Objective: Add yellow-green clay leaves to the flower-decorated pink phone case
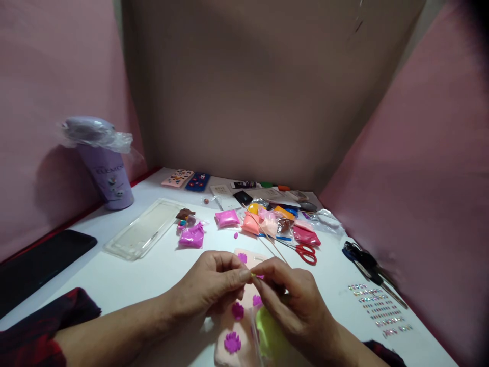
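My left hand and my right hand meet over the middle of the table, thumb and fingertips of each closed on a tiny bit of yellow clay. Under them lies a pale peach phone case with several magenta clay flowers on it. A packet of yellow-green clay is below my right palm, over the case's right side. Whether the lower fingers of that hand grip the packet is hidden.
Several clay packets and red-handled scissors lie beyond my hands. A transparent case, a black phone and a purple cup are on the left. Rhinestone strips and a dark tool are on the right.
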`<state>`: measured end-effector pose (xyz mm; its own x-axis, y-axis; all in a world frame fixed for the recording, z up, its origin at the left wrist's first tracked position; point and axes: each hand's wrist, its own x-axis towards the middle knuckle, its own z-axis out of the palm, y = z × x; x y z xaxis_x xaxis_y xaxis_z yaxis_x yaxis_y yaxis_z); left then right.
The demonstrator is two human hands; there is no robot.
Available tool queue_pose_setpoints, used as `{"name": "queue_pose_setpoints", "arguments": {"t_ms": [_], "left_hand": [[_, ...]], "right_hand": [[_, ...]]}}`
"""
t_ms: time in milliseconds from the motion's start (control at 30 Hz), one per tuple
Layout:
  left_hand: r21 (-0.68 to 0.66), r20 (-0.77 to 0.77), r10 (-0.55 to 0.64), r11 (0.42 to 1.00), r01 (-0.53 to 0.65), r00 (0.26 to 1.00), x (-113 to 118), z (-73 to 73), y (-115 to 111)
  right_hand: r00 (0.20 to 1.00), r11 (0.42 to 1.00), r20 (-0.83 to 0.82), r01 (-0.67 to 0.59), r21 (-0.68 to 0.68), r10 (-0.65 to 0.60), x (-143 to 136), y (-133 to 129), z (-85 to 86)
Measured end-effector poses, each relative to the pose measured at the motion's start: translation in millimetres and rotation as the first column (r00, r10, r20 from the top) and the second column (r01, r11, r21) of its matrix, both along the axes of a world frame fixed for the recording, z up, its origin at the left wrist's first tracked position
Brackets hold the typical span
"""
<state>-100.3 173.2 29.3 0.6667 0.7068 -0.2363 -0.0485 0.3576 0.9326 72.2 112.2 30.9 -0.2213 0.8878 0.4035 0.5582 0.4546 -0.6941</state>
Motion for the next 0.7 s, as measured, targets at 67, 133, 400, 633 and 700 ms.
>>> {"name": "queue_pose_setpoints", "arguments": {"t_ms": [67,133,400,633,700], "left_hand": [[0.031,-0.006,0.005,1.0,-0.004,1.0,-0.4,1.6,-1.0],[0.078,-0.026,0.009,0.997,-0.007,1.0,-0.6,2.9,-1.6],[0.11,-0.061,0.04,0.993,-0.033,0.997,-1.6,2.0,-0.6],[0.085,-0.034,0.079,0.994,-0.076,0.996,-0.4,0.1,-2.1],[0.08,-0.047,0.088,0.993,-0.084,0.995,-0.5,-0.2,-1.6]], "right_hand": [[1.0,1.0,0.009,-0.004,-0.023,0.004,-0.1,0.4,0.8],[1.0,0.998,0.004,0.007,-0.056,-0.007,-0.2,0.8,1.2],[0.998,0.997,-0.01,0.061,-0.049,-0.062,-0.2,1.6,2.2],[0.999,0.999,0.031,0.039,0.011,-0.039,0.4,0.7,-0.3],[0.997,0.998,0.069,0.024,0.058,-0.028,1.7,1.0,-2.1]]}}
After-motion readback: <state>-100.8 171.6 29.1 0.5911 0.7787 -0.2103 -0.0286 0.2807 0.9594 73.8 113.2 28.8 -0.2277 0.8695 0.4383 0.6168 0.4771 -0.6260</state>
